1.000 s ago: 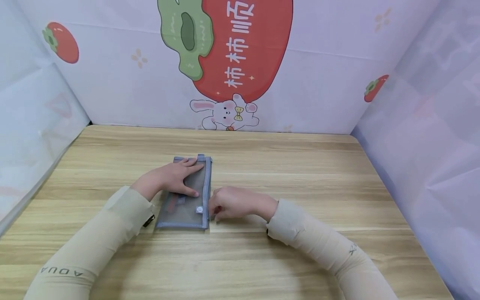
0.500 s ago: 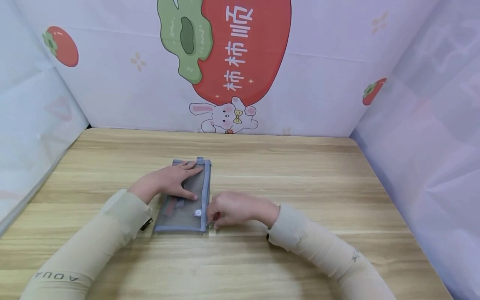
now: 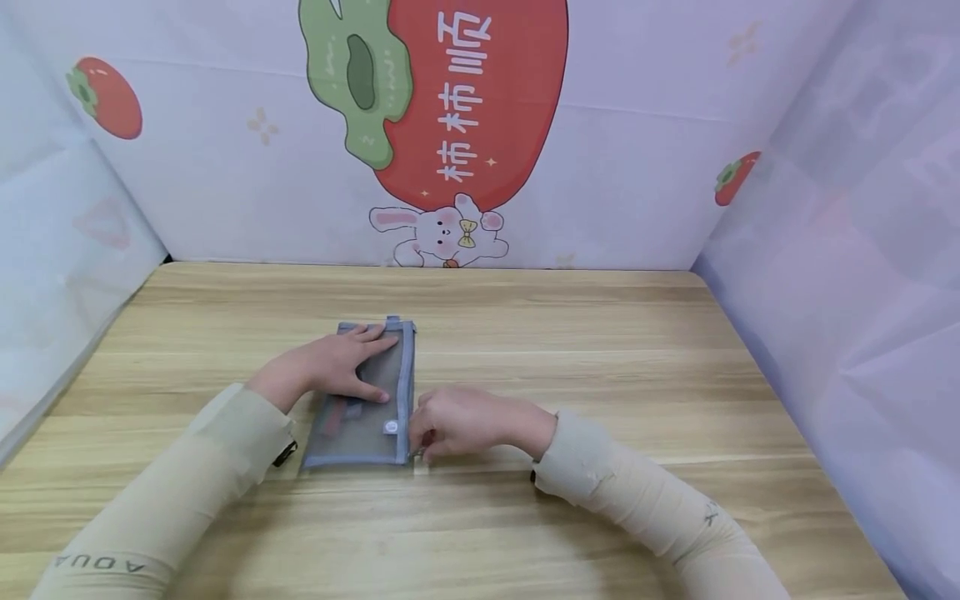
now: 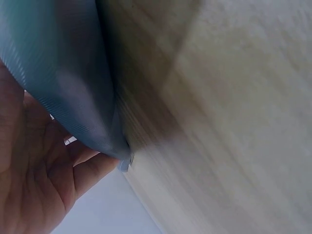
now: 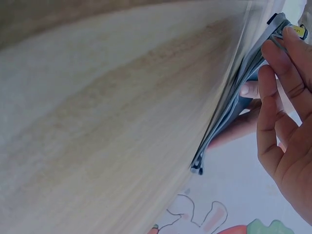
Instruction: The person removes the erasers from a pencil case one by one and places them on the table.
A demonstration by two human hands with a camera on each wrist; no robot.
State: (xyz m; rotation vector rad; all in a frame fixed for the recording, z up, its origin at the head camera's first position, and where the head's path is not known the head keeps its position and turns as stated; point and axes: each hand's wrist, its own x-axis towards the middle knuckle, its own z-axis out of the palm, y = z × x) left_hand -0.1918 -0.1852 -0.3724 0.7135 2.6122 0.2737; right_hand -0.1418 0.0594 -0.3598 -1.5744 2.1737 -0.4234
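Observation:
A grey-blue mesh zipper pouch (image 3: 367, 437) lies on the table, with something reddish and dark showing faintly through it. Across its upper part rests my left hand (image 3: 337, 362), fingers spread, pressing it down. In the left wrist view, this hand (image 4: 39, 170) reaches over the bulging side of the pouch (image 4: 78, 83). My right hand (image 3: 465, 421) is at the near end of the pouch's right edge. Thumb and index finger of the right hand (image 5: 292, 122) pinch at the end of the zipper (image 5: 253, 63) in the right wrist view; the zipper pull is mostly hidden.
The wood-grain table (image 3: 600, 358) stretches around the pouch on all sides. Behind it stands a white printed backdrop (image 3: 637, 183) with a large red fruit and a rabbit. Pale sheets (image 3: 52, 250) hang along the left and right sides.
My right hand has slid toward me along the pouch's right edge to its near corner. The left hand stays in place on the pouch. The head view has shifted slightly.

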